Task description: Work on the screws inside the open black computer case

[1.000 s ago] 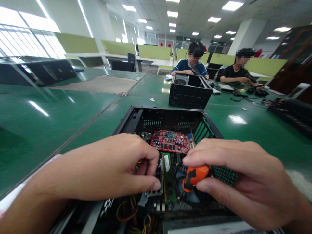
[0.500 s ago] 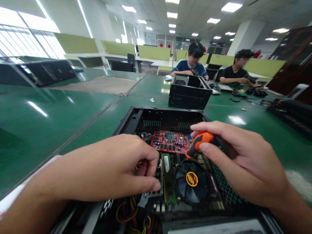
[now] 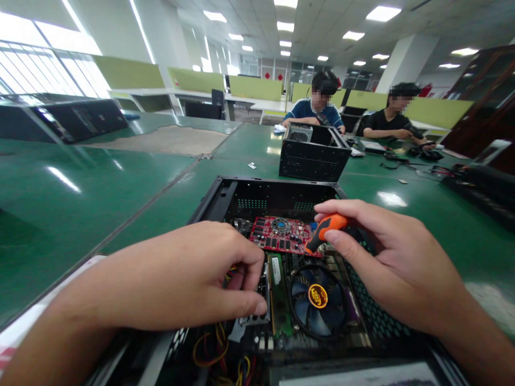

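Note:
An open black computer case (image 3: 277,187) lies before me. My right hand (image 3: 386,252) grips an orange and black screwdriver (image 3: 326,230), its handle slanting down to the left above the motherboard. The shaft and tip are hard to make out. My left hand (image 3: 209,279) has its fingers curled and its thumb pressed at a perforated silver metal bracket (image 3: 257,320) inside the case. Between the hands are a red graphics card (image 3: 277,234), a green memory stick (image 3: 278,295) and a round black cooling fan (image 3: 317,303) with a yellow and red label.
Yellow, red and black cables (image 3: 211,348) hang loose in the near part of the case. Beyond it on the green table (image 3: 161,198) stands another black case (image 3: 314,155). A dark case (image 3: 76,119) lies at far left. Two people (image 3: 316,104) sit across the table.
The screwdriver handle has tilted and shifted slightly within my right hand, its lower end a little higher. My left hand stays at the bracket.

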Motion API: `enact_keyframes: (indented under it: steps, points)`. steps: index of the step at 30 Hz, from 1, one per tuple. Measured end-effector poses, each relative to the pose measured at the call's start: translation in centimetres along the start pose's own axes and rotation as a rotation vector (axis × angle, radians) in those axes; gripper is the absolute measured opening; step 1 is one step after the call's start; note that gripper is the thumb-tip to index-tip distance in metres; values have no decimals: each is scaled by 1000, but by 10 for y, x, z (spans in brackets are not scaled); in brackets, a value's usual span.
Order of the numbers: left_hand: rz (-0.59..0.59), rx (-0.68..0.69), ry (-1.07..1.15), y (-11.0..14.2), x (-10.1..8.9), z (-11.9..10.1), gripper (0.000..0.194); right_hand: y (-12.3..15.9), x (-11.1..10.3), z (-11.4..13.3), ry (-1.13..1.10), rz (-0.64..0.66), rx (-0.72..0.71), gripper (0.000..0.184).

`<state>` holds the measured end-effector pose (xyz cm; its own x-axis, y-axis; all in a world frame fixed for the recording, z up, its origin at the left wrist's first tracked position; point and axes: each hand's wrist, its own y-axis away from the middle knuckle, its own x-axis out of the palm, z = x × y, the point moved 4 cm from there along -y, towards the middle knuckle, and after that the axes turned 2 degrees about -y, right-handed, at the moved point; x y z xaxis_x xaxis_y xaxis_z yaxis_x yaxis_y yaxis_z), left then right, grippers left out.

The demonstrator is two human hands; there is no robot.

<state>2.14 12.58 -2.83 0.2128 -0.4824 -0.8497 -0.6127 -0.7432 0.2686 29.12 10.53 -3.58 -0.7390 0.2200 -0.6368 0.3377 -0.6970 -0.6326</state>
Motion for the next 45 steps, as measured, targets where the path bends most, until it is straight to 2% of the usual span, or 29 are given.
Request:
enact_keyframes:
  steps: [3,10,26,32,38,40,43,45]
  points:
    - [-6,9,-6,-2,0,1,24,0,2,-1,5,32,-6,31]
    - [8,0,-2,-1,1,-1,24,0,0,0,30,3,-19,31]
    - [12,-32,-16,-2,0,-3,24,-2,1,3,14,48,-59,33]
    - [-2,-6,-1,-2,1,-1,25,-4,-1,3,-27,84,-91,21]
    - [-5,20,8,-5,3,2,24,1,3,1,-32,111,-78,50]
    - [-5,25,16,-5,3,2,24,0,3,1,-50,133,-66,45]
    - [-21,31,13,-3,3,1,23,-3,1,1,-79,168,-35,24]
    - [-22,31,10,-3,2,1,23,-4,1,0,-78,185,-27,16]
